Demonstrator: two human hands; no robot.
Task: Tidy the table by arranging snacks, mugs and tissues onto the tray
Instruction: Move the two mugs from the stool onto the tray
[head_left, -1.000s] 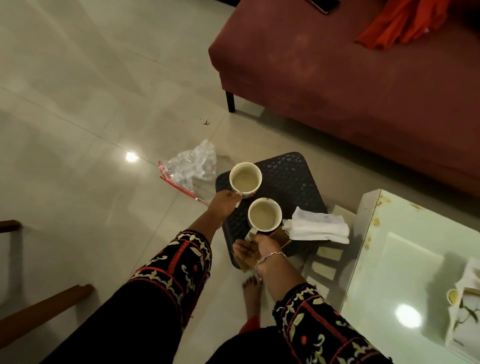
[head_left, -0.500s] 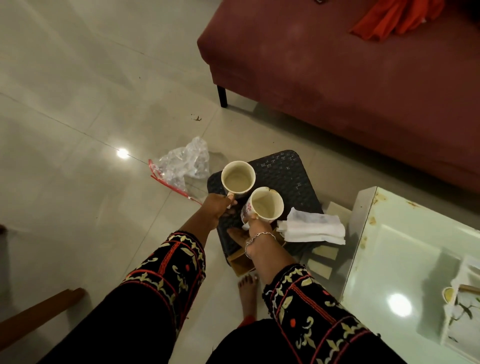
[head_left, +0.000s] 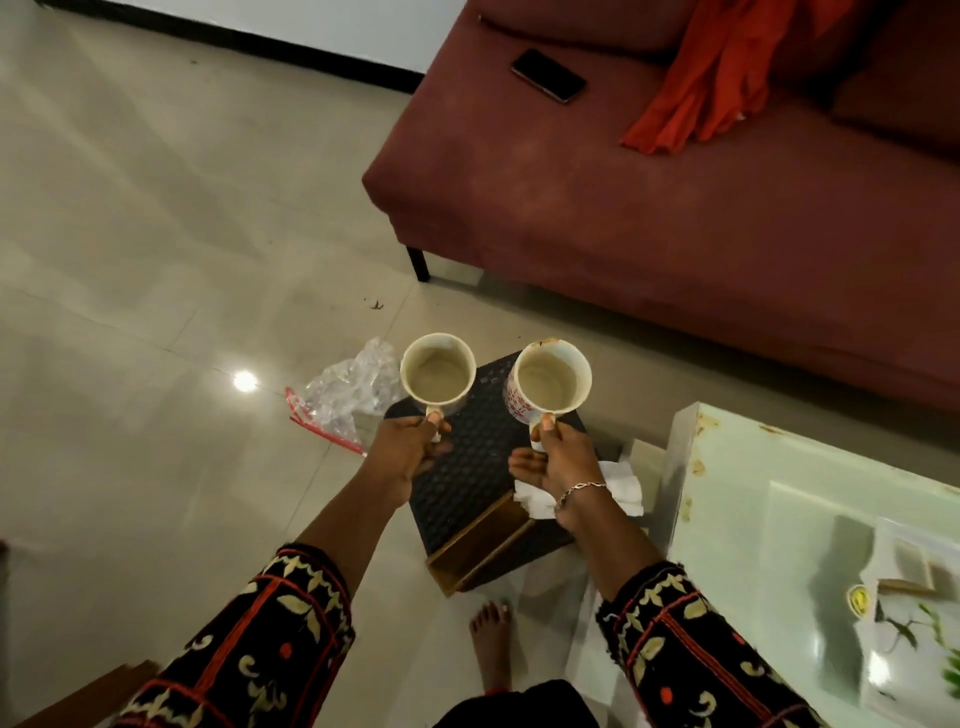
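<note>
My left hand (head_left: 405, 453) grips the handle of a plain cream mug (head_left: 438, 375), held up over the left edge of a black woven tray (head_left: 470, 467). In my right hand (head_left: 557, 456) is the handle of a second mug (head_left: 548, 385), white with a red pattern, held above the tray's far right corner. Both mugs look empty with stained insides. The tray lies low on the floor. A white tissue (head_left: 618, 487) rests on its right side, partly hidden by my right wrist. A brown wooden box (head_left: 480, 545) lies at the tray's near edge.
A crumpled clear plastic bag (head_left: 349, 394) with a red strip lies on the floor left of the tray. A dark red sofa (head_left: 675, 218) with a phone (head_left: 548, 75) and an orange cloth (head_left: 711, 78) fills the far right. A glass-topped table (head_left: 810, 525) stands at right. My bare foot (head_left: 491, 644) is near.
Both hands have lifted the mugs up off the tray and moved them apart. The view has tilted up, showing more of the sofa.
</note>
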